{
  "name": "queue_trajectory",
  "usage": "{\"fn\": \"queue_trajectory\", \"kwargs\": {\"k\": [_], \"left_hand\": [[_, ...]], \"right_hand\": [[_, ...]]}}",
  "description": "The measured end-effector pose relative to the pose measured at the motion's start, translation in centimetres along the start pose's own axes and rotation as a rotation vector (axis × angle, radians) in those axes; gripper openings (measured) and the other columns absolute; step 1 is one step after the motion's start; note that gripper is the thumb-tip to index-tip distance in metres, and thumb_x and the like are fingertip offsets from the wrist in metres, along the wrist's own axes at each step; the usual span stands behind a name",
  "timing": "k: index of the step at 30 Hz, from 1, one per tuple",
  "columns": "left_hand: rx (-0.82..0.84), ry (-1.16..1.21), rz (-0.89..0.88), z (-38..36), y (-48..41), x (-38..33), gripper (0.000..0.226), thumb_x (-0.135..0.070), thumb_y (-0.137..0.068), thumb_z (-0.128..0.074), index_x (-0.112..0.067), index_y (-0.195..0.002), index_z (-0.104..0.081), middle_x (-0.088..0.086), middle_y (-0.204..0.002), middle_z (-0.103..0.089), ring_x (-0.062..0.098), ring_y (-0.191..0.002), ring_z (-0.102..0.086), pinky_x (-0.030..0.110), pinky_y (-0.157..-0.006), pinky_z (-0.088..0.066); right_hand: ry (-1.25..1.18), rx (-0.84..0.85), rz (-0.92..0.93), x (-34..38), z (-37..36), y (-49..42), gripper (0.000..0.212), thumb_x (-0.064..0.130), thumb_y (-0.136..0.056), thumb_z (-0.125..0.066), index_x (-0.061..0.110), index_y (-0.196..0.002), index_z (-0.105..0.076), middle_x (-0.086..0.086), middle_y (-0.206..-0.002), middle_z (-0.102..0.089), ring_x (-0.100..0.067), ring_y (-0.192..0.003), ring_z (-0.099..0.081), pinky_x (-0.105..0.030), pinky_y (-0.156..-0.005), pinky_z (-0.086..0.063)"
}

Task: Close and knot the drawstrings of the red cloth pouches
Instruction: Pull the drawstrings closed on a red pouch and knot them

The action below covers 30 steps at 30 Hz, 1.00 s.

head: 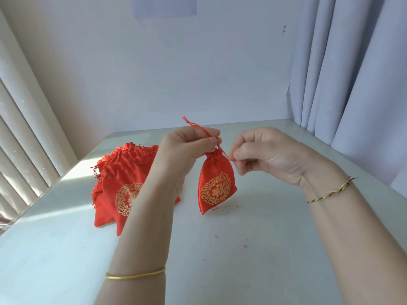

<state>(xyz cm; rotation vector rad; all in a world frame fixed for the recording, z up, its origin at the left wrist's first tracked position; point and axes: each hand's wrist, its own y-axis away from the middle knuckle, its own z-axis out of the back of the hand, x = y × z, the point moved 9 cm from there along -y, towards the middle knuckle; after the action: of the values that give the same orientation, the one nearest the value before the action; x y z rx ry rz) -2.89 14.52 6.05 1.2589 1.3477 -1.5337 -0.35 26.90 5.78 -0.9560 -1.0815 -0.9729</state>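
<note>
the work looks to be midway on one pouch, with more waiting. near the middle of the frame the held pouch (217, 186) hangs above the table (275, 238), its mouth already gathered tight, so the closing seems done; whether a knot has been formed at the neck cannot be told, as the fingers cover that spot. the left hand (189, 144) is curled round the neck and pinches one drawstring (195, 126), whose knotted tip sticks up toward the upper left. the right hand (264, 155) pinches the other cord end (230, 159) narrowly between thumb and forefinger, just beside the pouch's neck, probably to pull or cross it for the knot. at the left of the frame a pile of pouches (119, 186) lies overlapped on the table, partly hidden by the left forearm; some mouths look puckered, but whether their cords are tied is too small to judge. nothing shows what is inside any pouch: the held one looks slightly full, yet its contents are hidden.
</note>
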Motion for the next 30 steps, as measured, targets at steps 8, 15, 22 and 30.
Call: {"fn": "queue_trajectory", "kwargs": {"k": [8,15,22,30], "left_hand": [[0.123,-0.275,-0.182,-1.6,0.6,-1.9,0.022,0.005,-0.082,-0.062,-0.015,-0.087,-0.066,0.004,-0.08,-0.069,0.009,-0.071,-0.064,0.018,-0.068,-0.051],[-0.039,-0.564,-0.45,-1.9,1.0,-3.3,0.034,-0.001,-0.078,-0.058,-0.032,-0.092,-0.065,-0.013,-0.081,-0.065,0.007,-0.076,-0.06,0.032,-0.072,-0.054],[-0.151,-0.603,-0.535,-1.2,1.3,-3.7,0.033,-0.007,-0.077,-0.059,-0.034,-0.096,-0.066,-0.02,-0.084,-0.063,0.003,-0.082,-0.06,0.019,-0.072,-0.048],[-0.055,-0.356,-0.299,-0.6,0.5,-1.9,0.026,0.003,-0.08,-0.064,-0.022,-0.078,-0.068,-0.012,-0.067,-0.067,-0.004,-0.06,-0.061,0.008,-0.057,-0.043]], "right_hand": [[0.006,-0.41,0.134,-0.5,2.0,-1.4,0.023,0.007,-0.092,-0.044,0.016,-0.084,-0.063,0.008,-0.065,-0.067,-0.011,-0.068,-0.065,-0.032,-0.068,-0.052],[-0.202,-0.174,0.003,-2.4,-0.5,-2.1,0.02,0.014,-0.095,-0.044,0.012,-0.088,-0.063,0.001,-0.067,-0.062,-0.011,-0.06,-0.058,-0.021,-0.055,-0.045],[-0.285,-0.017,0.021,-2.1,-1.4,-1.9,0.012,0.013,-0.087,-0.056,0.017,-0.08,-0.064,0.005,-0.069,-0.066,-0.007,-0.062,-0.06,-0.019,-0.057,-0.047],[-0.356,-0.149,0.015,-2.5,-0.6,-2.5,0.027,0.011,-0.09,-0.044,0.013,-0.065,-0.052,0.002,-0.06,-0.062,-0.016,-0.064,-0.061,-0.027,-0.056,-0.044]]}}
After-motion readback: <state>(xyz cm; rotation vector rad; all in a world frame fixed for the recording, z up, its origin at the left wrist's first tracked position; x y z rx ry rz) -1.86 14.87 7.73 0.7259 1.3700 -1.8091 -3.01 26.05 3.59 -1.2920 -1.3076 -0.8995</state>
